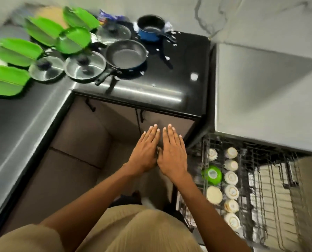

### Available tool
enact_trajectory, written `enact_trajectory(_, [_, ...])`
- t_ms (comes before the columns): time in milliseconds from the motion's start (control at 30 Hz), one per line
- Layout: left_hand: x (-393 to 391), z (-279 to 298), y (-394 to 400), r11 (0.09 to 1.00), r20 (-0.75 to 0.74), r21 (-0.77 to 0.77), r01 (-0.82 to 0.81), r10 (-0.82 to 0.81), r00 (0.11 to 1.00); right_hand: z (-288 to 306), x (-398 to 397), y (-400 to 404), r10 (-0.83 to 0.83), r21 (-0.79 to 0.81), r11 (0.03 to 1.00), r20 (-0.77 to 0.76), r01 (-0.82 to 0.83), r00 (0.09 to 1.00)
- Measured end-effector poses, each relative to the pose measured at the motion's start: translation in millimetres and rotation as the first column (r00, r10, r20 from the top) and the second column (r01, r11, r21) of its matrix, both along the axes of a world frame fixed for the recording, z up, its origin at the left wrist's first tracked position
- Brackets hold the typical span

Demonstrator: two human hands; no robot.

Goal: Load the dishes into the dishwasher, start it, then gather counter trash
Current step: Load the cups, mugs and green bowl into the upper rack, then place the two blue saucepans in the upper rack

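While both hands, left hand [144, 151] and right hand [172, 151], hover flat with fingers straight and empty, green plates [42, 44], pans and lids wait on the desk [169, 91] far ahead-left of fingertips. Dishwasher rack [251, 188], right of fingers, already carries cups; risk: crowding, clashing handles, knocked cups.

You face an L-shaped glossy black tabletop [169, 84] in a corner, white grey-veined marble wall [224, 13] behind, taupe cabinet doors [115, 117] with black handles below.
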State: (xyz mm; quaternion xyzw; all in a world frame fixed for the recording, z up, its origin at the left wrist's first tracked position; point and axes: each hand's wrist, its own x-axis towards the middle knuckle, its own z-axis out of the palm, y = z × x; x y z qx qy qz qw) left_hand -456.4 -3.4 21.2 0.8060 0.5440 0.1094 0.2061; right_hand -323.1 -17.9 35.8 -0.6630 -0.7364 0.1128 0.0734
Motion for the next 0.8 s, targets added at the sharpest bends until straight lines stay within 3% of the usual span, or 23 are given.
enact_trajectory(267, [-87, 20, 33, 0.988, 0.063, 0.072, -0.135, 0.131, 0.989, 30, -83, 44, 0.096, 0.038, 0.995, -0.031, -0.095, 0.995])
enact_trajectory(567, [-117, 30, 89, 0.971, 0.118, 0.073, -0.227, 0.218, 0.969, 35, -114, 109, 0.158, 0.054, 0.986, -0.025, -0.157, 0.987])
enact_trajectory(800, [-150, 32, 167, 0.932, 0.103, 0.071, -0.356, 0.348, 0.932, 21, -143, 199, 0.252, 0.006, 0.967, -0.138, -0.254, 0.958])
